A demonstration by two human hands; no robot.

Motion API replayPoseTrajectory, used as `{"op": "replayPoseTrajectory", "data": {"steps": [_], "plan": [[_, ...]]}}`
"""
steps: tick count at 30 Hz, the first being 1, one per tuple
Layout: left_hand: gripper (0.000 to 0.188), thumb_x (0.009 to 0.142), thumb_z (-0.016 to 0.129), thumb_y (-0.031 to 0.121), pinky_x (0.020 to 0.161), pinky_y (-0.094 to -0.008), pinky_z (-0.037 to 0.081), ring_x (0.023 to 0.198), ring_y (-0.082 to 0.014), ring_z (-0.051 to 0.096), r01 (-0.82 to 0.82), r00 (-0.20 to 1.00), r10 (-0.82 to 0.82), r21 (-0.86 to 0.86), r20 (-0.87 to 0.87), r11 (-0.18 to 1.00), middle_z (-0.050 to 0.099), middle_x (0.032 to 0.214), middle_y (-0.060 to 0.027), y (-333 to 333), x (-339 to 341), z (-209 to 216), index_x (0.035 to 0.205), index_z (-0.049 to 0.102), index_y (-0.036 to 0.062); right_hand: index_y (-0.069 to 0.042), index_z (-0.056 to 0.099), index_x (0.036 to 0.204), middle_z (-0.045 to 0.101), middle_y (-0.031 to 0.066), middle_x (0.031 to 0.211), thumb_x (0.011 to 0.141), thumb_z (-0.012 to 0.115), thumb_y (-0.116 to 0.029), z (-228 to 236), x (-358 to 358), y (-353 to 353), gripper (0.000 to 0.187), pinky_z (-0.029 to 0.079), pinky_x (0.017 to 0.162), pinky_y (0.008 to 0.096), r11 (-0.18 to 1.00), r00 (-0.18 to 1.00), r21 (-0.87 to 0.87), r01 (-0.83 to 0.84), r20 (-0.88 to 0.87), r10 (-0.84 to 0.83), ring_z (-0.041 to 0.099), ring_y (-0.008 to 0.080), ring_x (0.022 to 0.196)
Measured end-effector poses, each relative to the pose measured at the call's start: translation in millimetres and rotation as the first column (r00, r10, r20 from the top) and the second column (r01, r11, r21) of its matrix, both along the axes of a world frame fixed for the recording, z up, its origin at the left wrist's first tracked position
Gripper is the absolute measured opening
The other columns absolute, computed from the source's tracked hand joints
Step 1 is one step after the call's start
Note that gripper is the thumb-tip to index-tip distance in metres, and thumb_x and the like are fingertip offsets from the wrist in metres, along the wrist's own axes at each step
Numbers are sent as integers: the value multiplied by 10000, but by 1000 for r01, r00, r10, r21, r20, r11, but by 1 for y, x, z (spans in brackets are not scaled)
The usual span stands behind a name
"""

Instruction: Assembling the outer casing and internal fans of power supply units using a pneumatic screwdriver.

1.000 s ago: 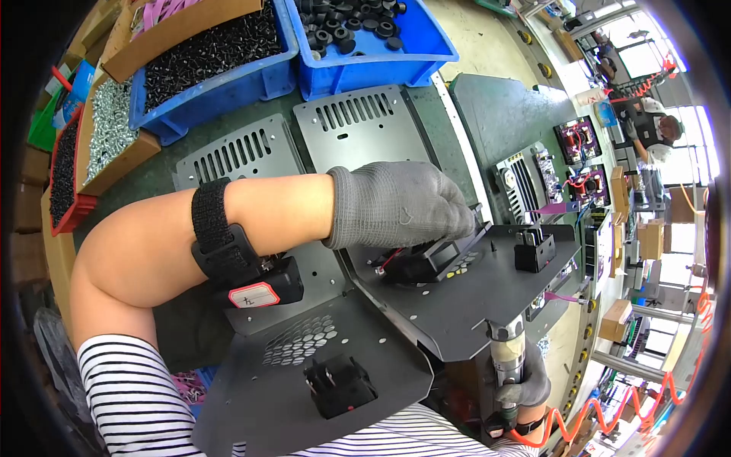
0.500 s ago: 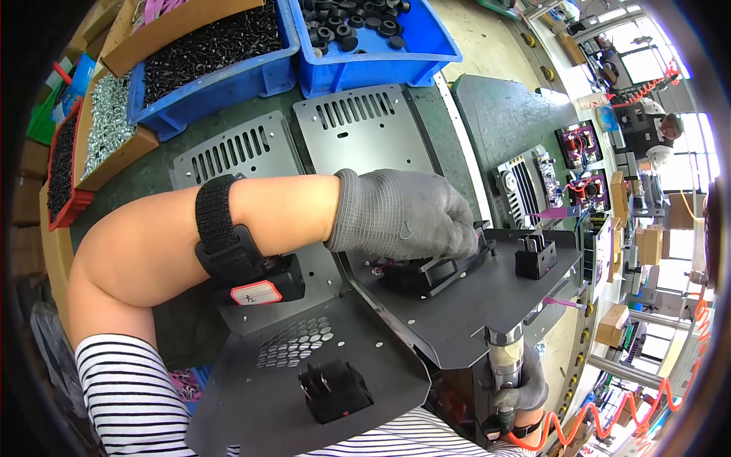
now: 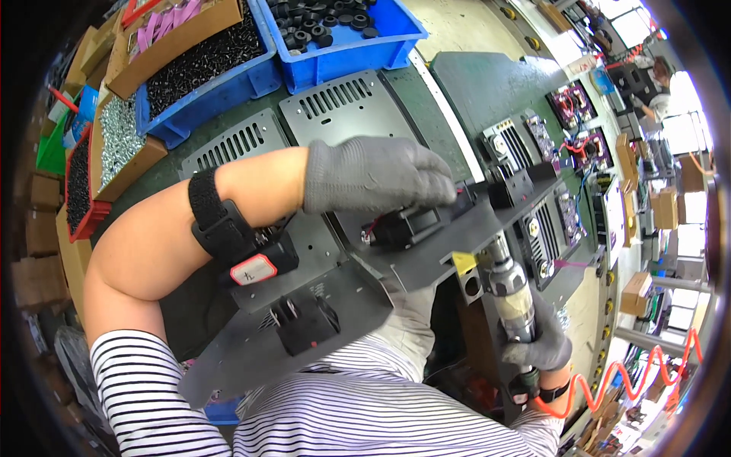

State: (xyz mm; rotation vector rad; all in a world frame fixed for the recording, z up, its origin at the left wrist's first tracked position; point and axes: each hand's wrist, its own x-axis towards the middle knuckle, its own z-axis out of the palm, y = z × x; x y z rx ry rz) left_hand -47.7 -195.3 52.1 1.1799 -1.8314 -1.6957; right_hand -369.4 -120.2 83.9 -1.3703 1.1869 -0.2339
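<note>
Tubular silver-metal driver point(image 3: 512, 301) gripped in right hand point(image 3: 544, 339), four o'clock; left hand point(image 3: 381, 175) over boxy black-plastic part point(image 3: 411, 228), grip untellable; placing presumed, steadying needed.

Left head-worn fisheye, wide downward view from close above left hand point(image 3: 378, 177) and right hand point(image 3: 542, 341).

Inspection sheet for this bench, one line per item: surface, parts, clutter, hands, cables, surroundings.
Surface: green bench, carrying grey slotted plates.
Parts: black component at a dark panel; cylindrical power tool.
Clutter: blue bin of round black parts, blue bin of black screws, carton of silver screws, red bin.
Hands: left hand, gloved, over the component, grip hidden; right hand, gloved, grips the tool.
Cables: orange coiled hose at the tool.
Surroundings: another person in the background.
</note>
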Motion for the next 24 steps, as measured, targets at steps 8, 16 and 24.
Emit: {"op": "replayPoseTrajectory", "data": {"steps": [8,16,24], "plan": [[287,878,561,285,634,-328,467,704,-169,570,-3,893,247,-544,377,839,590,768,-47,-13,42,6,969,599,15,-4,522,1130,579,16,731,526,825,-166,-9,-15,26,696,427,520,242,994,990,13,106,92,-107,540,88,583],[239,914,460,112,494,-198,445,600,-83,487,-432,604,742,664,-290,611,556,815,-30,12,101,14,1123,493,0,37,522,1010,570,56,682,445,726,-162,-34,2,60,633,439,485,245,902,759,150,405,495,-423,529,126,518],[349,883,456,60,602,-223,491,749,-155,590,-338,594,659,601,-461,724,601,1009,-115,67,101,44,1224,466,-16,34,493,1138,577,33,759,533,851,-264,-13,42,55,764,446,568,232,998,766,56,42,639,-68,558,96,632]]}}
